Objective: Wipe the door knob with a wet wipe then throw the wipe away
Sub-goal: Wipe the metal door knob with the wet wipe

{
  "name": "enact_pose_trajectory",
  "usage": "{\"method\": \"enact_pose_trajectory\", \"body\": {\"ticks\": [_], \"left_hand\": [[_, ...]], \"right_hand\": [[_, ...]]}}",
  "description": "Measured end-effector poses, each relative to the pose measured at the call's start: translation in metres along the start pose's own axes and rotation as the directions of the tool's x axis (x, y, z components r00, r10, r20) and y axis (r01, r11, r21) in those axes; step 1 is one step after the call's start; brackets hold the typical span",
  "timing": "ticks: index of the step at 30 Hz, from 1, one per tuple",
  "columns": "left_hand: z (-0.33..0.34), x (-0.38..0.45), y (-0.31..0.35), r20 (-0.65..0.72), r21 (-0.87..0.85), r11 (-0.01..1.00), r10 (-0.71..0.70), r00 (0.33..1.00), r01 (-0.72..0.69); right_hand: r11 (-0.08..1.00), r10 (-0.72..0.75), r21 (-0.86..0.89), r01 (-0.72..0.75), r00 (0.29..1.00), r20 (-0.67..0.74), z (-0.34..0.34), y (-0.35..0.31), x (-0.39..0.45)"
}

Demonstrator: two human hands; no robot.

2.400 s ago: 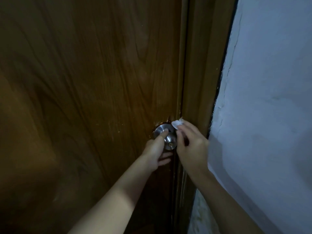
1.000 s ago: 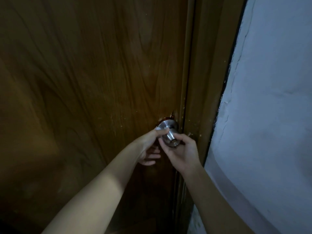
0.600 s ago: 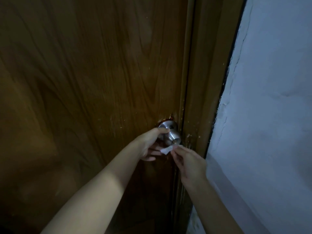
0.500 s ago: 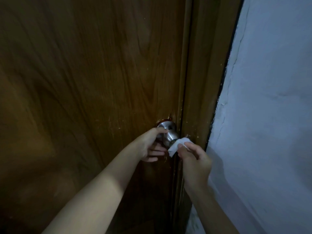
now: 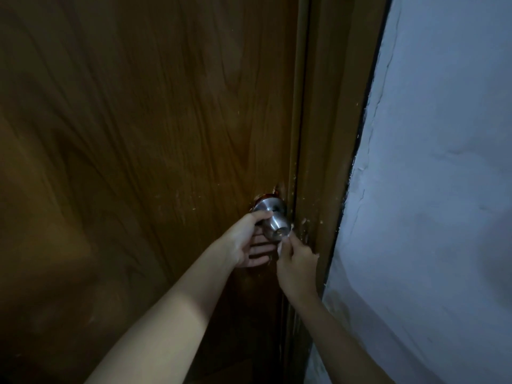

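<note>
The right hand (image 5: pixel 296 261) grip pinches the soft, floppy wet wipe (image 5: pixel 281 245) under the smooth, slippery metal door knob (image 5: pixel 273 221); the left hand (image 5: pixel 246 242) grip holds the knob's neck

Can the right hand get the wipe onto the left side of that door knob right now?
Probably not: the left hand is wrapped around that side of the door knob. The right hand and wipe reach only its front face.

Door knob (image 5: pixel 273 221) on the door (image 5: pixel 138 134), between the hands: left hand (image 5: pixel 246 242) at its left, right hand (image 5: pixel 297 266) below right, wet wipe (image 5: pixel 281 245) between. Door frame (image 5: pixel 332 134) and wall (image 5: pixel 443 189) lie right of both hands.
</note>
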State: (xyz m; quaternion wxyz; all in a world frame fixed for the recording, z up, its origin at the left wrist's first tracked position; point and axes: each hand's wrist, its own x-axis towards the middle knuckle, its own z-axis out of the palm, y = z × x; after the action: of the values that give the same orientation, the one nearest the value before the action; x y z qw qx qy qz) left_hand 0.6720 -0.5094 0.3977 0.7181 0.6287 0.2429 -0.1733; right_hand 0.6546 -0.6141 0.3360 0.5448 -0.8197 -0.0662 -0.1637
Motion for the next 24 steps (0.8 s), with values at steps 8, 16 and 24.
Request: {"method": "enact_pose_trajectory", "body": {"ticks": [8, 16, 24], "left_hand": [[-0.001, -0.001, 0.001, -0.009, -0.026, 1.000, 0.016, 1.000, -0.016], [-0.012, -0.003, 0.001, 0.039, 0.053, 0.997, 0.051, 0.998, -0.053], [-0.038, -0.006, -0.011, 0.081, 0.025, 1.000, -0.008, 0.997, 0.006]], "right_hand": [[0.967, -0.233, -0.081, 0.242, 0.967, 0.103, -0.007, -0.015, 0.008], [1.000, -0.015, 0.013, 0.012, 0.969, 0.245, -0.008, -0.019, 0.037], [0.351, 0.337, 0.654, -0.671, 0.742, 0.580, -0.001, -0.025, 0.027]]}}
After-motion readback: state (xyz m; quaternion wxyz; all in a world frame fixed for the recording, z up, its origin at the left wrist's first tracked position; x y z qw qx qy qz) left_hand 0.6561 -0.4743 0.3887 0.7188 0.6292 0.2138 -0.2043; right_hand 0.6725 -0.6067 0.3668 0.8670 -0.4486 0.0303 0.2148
